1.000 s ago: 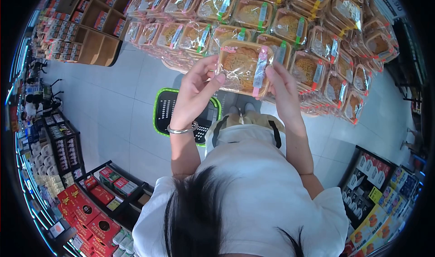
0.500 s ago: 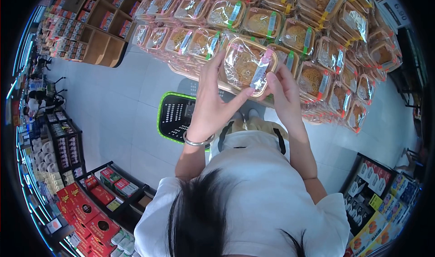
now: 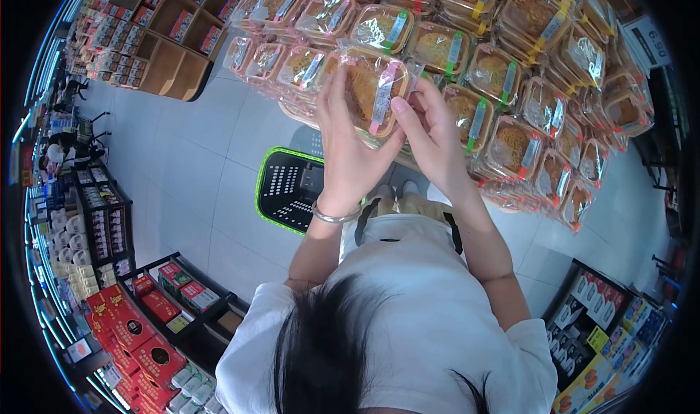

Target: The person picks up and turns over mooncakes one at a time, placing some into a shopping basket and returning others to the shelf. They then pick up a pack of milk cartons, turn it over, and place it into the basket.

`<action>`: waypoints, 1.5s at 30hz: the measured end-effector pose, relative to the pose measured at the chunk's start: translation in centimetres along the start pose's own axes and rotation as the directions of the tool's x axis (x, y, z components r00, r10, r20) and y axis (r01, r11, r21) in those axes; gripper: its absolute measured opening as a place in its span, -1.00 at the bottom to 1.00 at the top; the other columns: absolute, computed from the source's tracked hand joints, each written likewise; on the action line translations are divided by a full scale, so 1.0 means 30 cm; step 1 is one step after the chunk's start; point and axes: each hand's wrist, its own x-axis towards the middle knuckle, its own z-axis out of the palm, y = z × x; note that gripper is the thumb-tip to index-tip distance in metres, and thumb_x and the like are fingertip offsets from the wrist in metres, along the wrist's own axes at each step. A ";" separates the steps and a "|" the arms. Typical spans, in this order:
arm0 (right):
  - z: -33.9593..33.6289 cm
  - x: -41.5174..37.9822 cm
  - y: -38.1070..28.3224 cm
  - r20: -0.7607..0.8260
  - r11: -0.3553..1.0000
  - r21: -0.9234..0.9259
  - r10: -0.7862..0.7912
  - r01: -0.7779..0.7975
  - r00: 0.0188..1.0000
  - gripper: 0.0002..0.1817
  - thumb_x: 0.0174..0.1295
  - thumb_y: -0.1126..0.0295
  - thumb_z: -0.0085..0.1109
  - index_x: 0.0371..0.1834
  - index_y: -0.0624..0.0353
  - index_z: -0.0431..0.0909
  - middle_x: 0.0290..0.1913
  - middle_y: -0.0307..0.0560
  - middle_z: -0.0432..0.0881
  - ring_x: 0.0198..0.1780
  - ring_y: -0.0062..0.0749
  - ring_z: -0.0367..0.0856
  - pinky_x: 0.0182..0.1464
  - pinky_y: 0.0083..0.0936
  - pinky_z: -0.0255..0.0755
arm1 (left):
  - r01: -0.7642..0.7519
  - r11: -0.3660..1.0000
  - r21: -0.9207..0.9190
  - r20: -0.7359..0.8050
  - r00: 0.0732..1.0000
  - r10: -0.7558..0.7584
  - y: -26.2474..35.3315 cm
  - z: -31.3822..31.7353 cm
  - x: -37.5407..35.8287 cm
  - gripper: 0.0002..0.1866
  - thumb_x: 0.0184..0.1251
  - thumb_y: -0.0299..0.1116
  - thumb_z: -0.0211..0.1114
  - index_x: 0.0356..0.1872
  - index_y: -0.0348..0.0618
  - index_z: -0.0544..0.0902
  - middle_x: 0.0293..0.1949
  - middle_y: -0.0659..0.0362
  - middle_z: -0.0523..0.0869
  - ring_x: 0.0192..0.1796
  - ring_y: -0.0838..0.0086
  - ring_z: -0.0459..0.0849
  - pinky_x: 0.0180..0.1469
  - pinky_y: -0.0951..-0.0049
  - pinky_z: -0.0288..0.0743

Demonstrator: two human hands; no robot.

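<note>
Between my two hands is a clear-wrapped tray of baked pastry (image 3: 362,86) with a pink strip and a white label. My left hand (image 3: 350,137), a silver bangle at its wrist, grips the pack along its left side and lower edge. The fingers of my right hand (image 3: 432,133) close on its right side, thumb near the label. Just beyond the held pack, rows of similar wrapped packs (image 3: 381,29) lie stacked on the display, sealed with green, red and yellow strips.
A black shopping basket with a green rim (image 3: 264,195) stands on the floor to my left. Behind it is a wooden shelf unit (image 3: 169,71). Red gift boxes (image 3: 131,334) fill a rack at the lower left. A price sign (image 3: 647,40) stands at the upper right.
Both hands have moved the pack slightly left and turned it a little, so its label stands more upright. My view has shifted slightly. The grip stays on the pack.
</note>
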 end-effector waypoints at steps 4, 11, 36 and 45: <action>0.017 0.047 0.040 0.018 0.999 -0.037 0.017 -0.016 1.000 -0.53 0.36 0.31 0.07 0.23 0.34 0.26 -0.18 -0.10 0.56 -0.23 -0.62 0.54 -0.23 -0.62 0.45 | 0.006 0.999 -0.042 -0.056 0.998 -0.008 -0.052 -0.004 0.041 -0.06 -0.12 -0.39 0.47 0.34 -0.32 0.13 0.20 -0.15 0.28 0.29 0.01 0.24 0.32 0.14 0.18; 0.039 0.148 0.087 0.097 0.999 -0.044 -0.022 0.027 0.995 -0.45 0.36 0.25 0.04 0.30 0.33 0.18 -0.06 0.01 0.52 -0.17 -0.44 0.57 -0.15 -0.50 0.48 | -0.021 1.000 0.022 -0.134 0.991 0.023 -0.153 -0.006 0.146 -0.15 -0.19 -0.34 0.49 0.23 -0.29 0.30 0.12 -0.07 0.42 0.22 0.06 0.34 0.25 0.16 0.25; -0.083 0.001 0.043 0.121 0.964 -0.266 0.029 0.004 0.992 -0.63 0.35 0.32 0.04 0.16 0.26 0.39 -0.04 -0.04 0.53 -0.09 -0.41 0.54 -0.16 -0.50 0.46 | 0.015 0.949 0.316 -0.071 0.997 0.008 -0.453 0.029 0.527 -0.13 -0.22 -0.14 0.42 0.21 -0.32 0.33 0.09 -0.17 0.47 0.16 0.01 0.41 0.24 0.15 0.23; -0.079 -0.026 0.048 0.109 0.955 -0.297 0.046 -0.011 0.993 -0.66 0.35 0.33 0.04 0.12 0.23 0.43 -0.08 -0.06 0.56 -0.14 -0.43 0.58 -0.17 -0.52 0.48 | -0.046 0.956 0.290 -0.048 0.997 0.062 -0.493 0.043 0.515 -0.06 -0.13 -0.03 0.49 0.23 -0.42 0.28 0.10 -0.25 0.47 0.21 -0.03 0.39 0.24 0.09 0.25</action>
